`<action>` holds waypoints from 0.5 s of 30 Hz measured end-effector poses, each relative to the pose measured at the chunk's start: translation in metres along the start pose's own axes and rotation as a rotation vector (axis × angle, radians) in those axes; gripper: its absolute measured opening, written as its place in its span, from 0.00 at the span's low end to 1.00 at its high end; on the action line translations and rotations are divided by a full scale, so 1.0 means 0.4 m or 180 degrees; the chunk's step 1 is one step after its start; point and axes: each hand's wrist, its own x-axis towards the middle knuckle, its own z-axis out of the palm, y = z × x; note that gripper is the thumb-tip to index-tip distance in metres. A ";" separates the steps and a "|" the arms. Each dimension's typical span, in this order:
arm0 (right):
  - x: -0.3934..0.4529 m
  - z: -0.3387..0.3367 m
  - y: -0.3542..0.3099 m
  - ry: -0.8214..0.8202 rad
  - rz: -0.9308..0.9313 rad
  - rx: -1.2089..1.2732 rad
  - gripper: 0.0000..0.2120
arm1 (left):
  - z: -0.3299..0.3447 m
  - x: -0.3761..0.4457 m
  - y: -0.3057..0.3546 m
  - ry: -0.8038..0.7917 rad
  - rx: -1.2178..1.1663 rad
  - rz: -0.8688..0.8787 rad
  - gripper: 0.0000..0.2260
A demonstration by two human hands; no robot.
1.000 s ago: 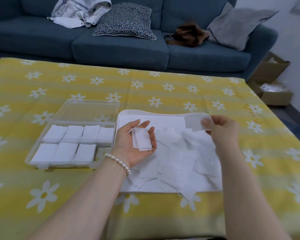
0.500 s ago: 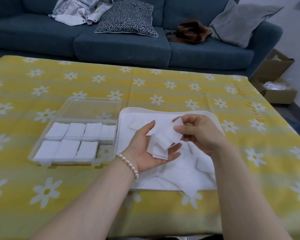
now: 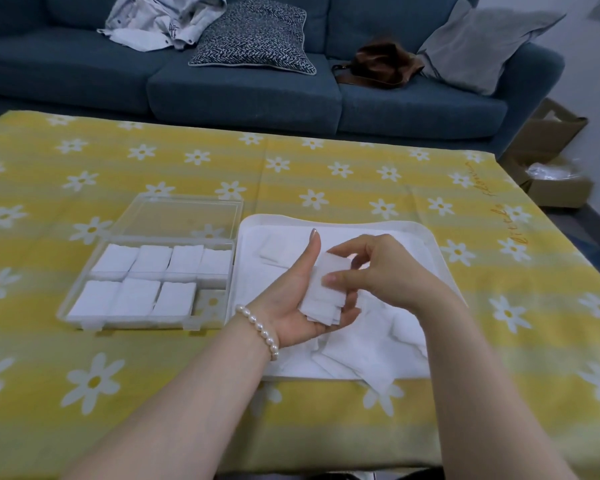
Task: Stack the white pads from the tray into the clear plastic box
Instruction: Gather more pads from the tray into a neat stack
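White pad stack [image 3: 323, 294] cupped in left hand [image 3: 300, 299], right hand [image 3: 378, 271] pinching top pad; box's empty slot [image 3: 210, 301] sits just left (left hand nearer).

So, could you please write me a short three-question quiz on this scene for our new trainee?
1. True or false: the clear plastic box has its lid shut.
2. How many compartments of the box already hold white pads? A) four B) seven C) eight
3. Fill in: the left hand cradles a small stack of pads above the ____.

Key:
1. False; the lid lies open behind the box.
2. B; the near right compartment is empty.
3. Tray; the right hand pinches the stack's top pad.
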 end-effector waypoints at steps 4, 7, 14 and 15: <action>-0.021 0.003 -0.017 -0.0282 -0.0181 -0.0520 0.48 | -0.010 0.002 0.007 0.0305 -0.0119 0.0128 0.30; -0.024 0.034 -0.026 -0.0275 -0.0288 -0.1407 0.51 | -0.008 0.004 0.008 0.0195 -0.0053 0.0181 0.31; -0.022 0.060 -0.039 -0.0156 -0.0265 -0.1750 0.33 | -0.008 0.004 0.008 0.0000 0.0046 0.0314 0.29; -0.024 0.060 -0.042 -0.0163 -0.0261 -0.1717 0.32 | -0.009 0.004 0.008 0.0033 0.0038 0.0313 0.29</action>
